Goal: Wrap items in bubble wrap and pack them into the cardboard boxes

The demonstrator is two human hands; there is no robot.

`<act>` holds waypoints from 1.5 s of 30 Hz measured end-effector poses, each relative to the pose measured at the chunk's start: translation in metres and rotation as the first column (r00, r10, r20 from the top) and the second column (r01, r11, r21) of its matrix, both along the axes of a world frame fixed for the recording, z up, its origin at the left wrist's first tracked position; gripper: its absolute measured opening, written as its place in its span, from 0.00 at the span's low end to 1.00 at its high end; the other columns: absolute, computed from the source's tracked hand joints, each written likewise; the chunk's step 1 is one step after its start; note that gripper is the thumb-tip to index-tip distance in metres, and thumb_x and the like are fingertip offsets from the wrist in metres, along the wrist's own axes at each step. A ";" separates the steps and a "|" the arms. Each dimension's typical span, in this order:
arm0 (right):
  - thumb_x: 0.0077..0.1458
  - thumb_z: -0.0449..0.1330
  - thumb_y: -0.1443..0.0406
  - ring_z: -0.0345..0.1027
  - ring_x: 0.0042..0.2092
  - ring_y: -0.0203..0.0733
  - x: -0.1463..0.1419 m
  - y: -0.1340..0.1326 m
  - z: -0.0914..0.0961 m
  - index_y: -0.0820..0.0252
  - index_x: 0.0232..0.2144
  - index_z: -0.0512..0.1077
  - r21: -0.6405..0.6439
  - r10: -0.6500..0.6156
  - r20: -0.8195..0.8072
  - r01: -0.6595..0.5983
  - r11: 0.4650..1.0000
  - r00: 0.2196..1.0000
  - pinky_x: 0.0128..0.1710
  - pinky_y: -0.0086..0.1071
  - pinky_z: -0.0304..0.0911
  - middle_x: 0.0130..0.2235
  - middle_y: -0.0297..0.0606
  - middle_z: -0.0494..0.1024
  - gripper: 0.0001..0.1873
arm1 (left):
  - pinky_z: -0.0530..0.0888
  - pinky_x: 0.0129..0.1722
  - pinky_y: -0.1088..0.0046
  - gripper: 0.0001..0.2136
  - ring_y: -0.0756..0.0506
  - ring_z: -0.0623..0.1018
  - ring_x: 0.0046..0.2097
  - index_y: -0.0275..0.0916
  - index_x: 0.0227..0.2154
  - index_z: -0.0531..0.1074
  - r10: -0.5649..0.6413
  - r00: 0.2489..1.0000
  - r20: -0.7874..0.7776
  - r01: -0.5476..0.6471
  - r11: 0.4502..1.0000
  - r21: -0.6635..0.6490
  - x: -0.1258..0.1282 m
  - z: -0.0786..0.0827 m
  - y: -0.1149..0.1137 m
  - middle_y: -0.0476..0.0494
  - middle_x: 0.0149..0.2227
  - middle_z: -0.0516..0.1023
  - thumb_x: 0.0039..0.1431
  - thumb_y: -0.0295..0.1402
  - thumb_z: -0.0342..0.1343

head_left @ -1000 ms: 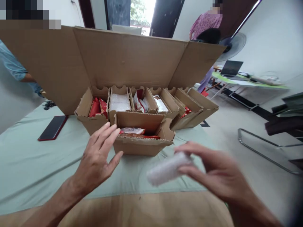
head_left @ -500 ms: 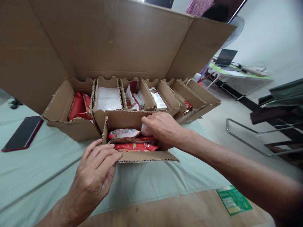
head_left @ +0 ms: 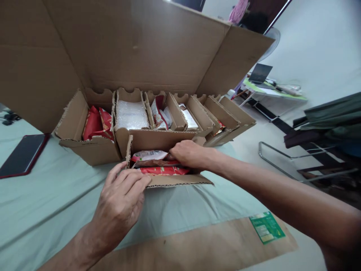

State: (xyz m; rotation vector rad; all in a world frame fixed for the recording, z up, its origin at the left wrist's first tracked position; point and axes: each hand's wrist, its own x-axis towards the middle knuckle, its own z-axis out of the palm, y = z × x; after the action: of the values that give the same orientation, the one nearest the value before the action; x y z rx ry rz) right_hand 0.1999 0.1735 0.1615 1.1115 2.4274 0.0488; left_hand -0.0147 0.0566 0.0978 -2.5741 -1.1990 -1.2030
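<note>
A small cardboard box (head_left: 180,181) stands open in front of me with several packets inside. Among them are a red packet (head_left: 165,171) nearest me and a white-and-pink packet (head_left: 149,155) behind it. My left hand (head_left: 121,201) grips the box's near left corner, fingers over the rim. My right hand (head_left: 191,153) reaches into the right side of the box with its fingers curled down beside the packets. Its fingertips are hidden, and I cannot make out what they hold.
Behind stands a row of cardboard bins (head_left: 90,152) holding red packets and a bubble-wrapped item (head_left: 132,114), under a tall cardboard flap (head_left: 132,49). A phone (head_left: 22,156) lies left on the green cloth (head_left: 56,203). At right are a metal-framed chair (head_left: 279,162) and a laptop (head_left: 260,73).
My right hand has gone lower into the box, and the whitish wrapped item seen at its fingers is now out of sight. My left hand stays on the corner. The view has shifted slightly.
</note>
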 end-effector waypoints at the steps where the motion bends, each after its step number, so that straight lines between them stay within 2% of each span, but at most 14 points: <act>1: 0.62 0.58 0.72 0.81 0.43 0.49 0.007 -0.005 0.008 0.65 0.42 0.81 0.023 -0.018 -0.012 0.018 1.000 1.000 0.39 0.33 0.70 0.39 0.49 0.86 0.12 | 0.69 0.62 0.51 0.17 0.42 0.78 0.50 0.35 0.51 0.72 -0.006 1.000 0.021 0.006 1.000 0.024 -0.002 0.001 -0.001 0.39 0.46 0.80 0.62 0.16 0.55; 5: 0.62 0.56 0.70 0.79 0.49 0.54 0.064 -0.050 0.039 0.62 0.54 0.76 0.262 -0.158 -0.238 0.220 0.940 0.958 0.46 0.41 0.72 0.49 0.48 0.84 0.19 | 0.70 0.64 0.52 0.32 0.38 0.72 0.61 0.41 0.65 0.62 0.090 0.975 0.202 -0.104 0.993 0.056 -0.022 -0.004 -0.009 0.36 0.57 0.73 0.59 0.23 0.61; 8: 0.65 0.54 0.61 0.79 0.49 0.54 0.114 -0.091 0.033 0.59 0.52 0.77 0.220 -0.307 -0.495 0.459 0.861 0.813 0.48 0.46 0.73 0.49 0.45 0.84 0.18 | 0.69 0.65 0.50 0.32 0.37 0.72 0.63 0.47 0.67 0.60 0.254 0.901 0.351 -0.141 0.938 -0.316 -0.036 -0.018 -0.012 0.39 0.62 0.70 0.61 0.33 0.61; 10: 0.63 0.57 0.56 0.77 0.52 0.54 0.132 -0.106 0.009 0.58 0.56 0.75 0.038 -0.401 -0.606 0.528 0.849 0.687 0.49 0.47 0.73 0.54 0.45 0.82 0.22 | 0.69 0.64 0.48 0.33 0.35 0.71 0.64 0.47 0.68 0.58 0.332 0.825 0.456 0.007 0.802 -0.597 -0.038 -0.030 -0.008 0.38 0.65 0.68 0.61 0.39 0.60; 12: 0.57 0.63 0.53 0.75 0.55 0.55 0.132 -0.105 -0.021 0.57 0.61 0.70 -0.157 -0.459 -0.686 0.501 0.851 0.564 0.50 0.47 0.73 0.59 0.47 0.78 0.31 | 0.70 0.63 0.48 0.37 0.34 0.71 0.64 0.46 0.68 0.56 0.372 0.760 0.533 0.179 0.669 -0.722 -0.031 -0.038 0.001 0.36 0.66 0.67 0.58 0.42 0.62; 14: 0.51 0.67 0.52 0.73 0.55 0.56 0.117 -0.092 -0.050 0.57 0.61 0.69 -0.315 -0.487 -0.757 0.411 0.856 0.435 0.50 0.47 0.73 0.59 0.47 0.77 0.37 | 0.68 0.64 0.48 0.40 0.33 0.72 0.63 0.42 0.67 0.58 0.379 0.732 0.566 0.260 0.613 -0.746 -0.018 -0.043 0.012 0.34 0.63 0.71 0.52 0.41 0.65; 18: 0.47 0.69 0.52 0.74 0.52 0.54 0.080 -0.071 -0.079 0.62 0.56 0.71 -0.498 -0.528 -0.842 0.215 0.840 0.112 0.49 0.43 0.72 0.53 0.47 0.80 0.37 | 0.65 0.65 0.49 0.37 0.32 0.73 0.61 0.36 0.59 0.67 0.387 0.681 0.622 0.285 0.642 -0.711 0.006 -0.041 0.020 0.33 0.55 0.78 0.44 0.43 0.68; 20: 0.48 0.68 0.54 0.74 0.51 0.53 0.078 -0.081 -0.081 0.62 0.55 0.71 -0.522 -0.534 -0.845 0.181 0.833 0.022 0.49 0.42 0.72 0.50 0.46 0.81 0.34 | 0.65 0.65 0.49 0.34 0.31 0.73 0.61 0.35 0.55 0.70 0.377 0.683 0.626 0.280 0.657 -0.700 0.017 -0.038 0.011 0.34 0.53 0.79 0.44 0.44 0.68; 26: 0.47 0.70 0.54 0.76 0.49 0.56 0.125 -0.181 -0.082 0.58 0.48 0.75 -0.446 -0.470 -0.882 0.361 0.819 -0.024 0.49 0.44 0.74 0.48 0.45 0.82 0.26 | 0.73 0.59 0.51 0.26 0.32 0.76 0.59 0.40 0.54 0.73 0.296 0.764 0.574 0.209 0.728 -0.653 0.047 -0.035 -0.070 0.37 0.49 0.81 0.53 0.44 0.65; 29: 0.51 0.68 0.52 0.78 0.44 0.55 0.121 -0.218 -0.081 0.55 0.48 0.76 -0.482 -0.512 -0.858 0.402 0.778 -0.038 0.43 0.43 0.76 0.43 0.43 0.83 0.24 | 0.77 0.56 0.52 0.24 0.32 0.78 0.56 0.42 0.52 0.76 0.337 0.776 0.533 0.161 0.711 -0.684 0.038 -0.038 -0.107 0.38 0.46 0.82 0.54 0.45 0.65; 33: 0.50 0.71 0.54 0.75 0.52 0.54 0.078 -0.202 -0.071 0.56 0.54 0.73 -0.468 -0.481 -0.877 0.251 0.848 -0.009 0.50 0.43 0.73 0.52 0.44 0.80 0.31 | 0.74 0.59 0.52 0.19 0.32 0.79 0.55 0.41 0.45 0.79 0.448 0.770 0.455 0.057 0.661 -0.748 -0.003 -0.031 -0.115 0.41 0.43 0.84 0.54 0.46 0.65; 36: 0.48 0.71 0.54 0.74 0.53 0.55 0.063 -0.176 -0.065 0.58 0.56 0.72 -0.449 -0.447 -0.893 0.139 0.883 -0.044 0.53 0.44 0.71 0.53 0.46 0.80 0.34 | 0.70 0.62 0.50 0.17 0.32 0.79 0.55 0.38 0.43 0.79 0.453 0.768 0.452 0.020 0.689 -0.725 -0.012 -0.018 -0.102 0.39 0.44 0.84 0.56 0.45 0.63; 40: 0.50 0.70 0.51 0.74 0.53 0.56 0.087 -0.185 -0.072 0.59 0.49 0.76 -0.440 -0.453 -0.891 0.300 0.846 -0.032 0.56 0.47 0.69 0.51 0.46 0.81 0.27 | 0.70 0.63 0.52 0.23 0.33 0.77 0.59 0.37 0.51 0.75 0.378 0.761 0.527 0.058 0.769 -0.636 0.016 -0.017 -0.100 0.37 0.47 0.82 0.54 0.42 0.65; 45: 0.52 0.69 0.51 0.73 0.53 0.56 0.088 -0.214 -0.089 0.58 0.51 0.74 -0.485 -0.492 -0.869 0.296 0.823 -0.056 0.56 0.48 0.69 0.50 0.46 0.81 0.28 | 0.72 0.60 0.51 0.22 0.33 0.78 0.57 0.39 0.50 0.76 0.439 0.736 0.516 0.075 0.704 -0.706 0.021 -0.028 -0.116 0.39 0.44 0.83 0.53 0.42 0.64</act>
State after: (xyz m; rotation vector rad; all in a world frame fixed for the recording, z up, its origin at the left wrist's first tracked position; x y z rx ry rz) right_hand 0.2884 -0.0409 0.0727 2.2647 2.7729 -1.6797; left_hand 0.0058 -0.0595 0.0696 -2.3139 -2.4311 -2.0165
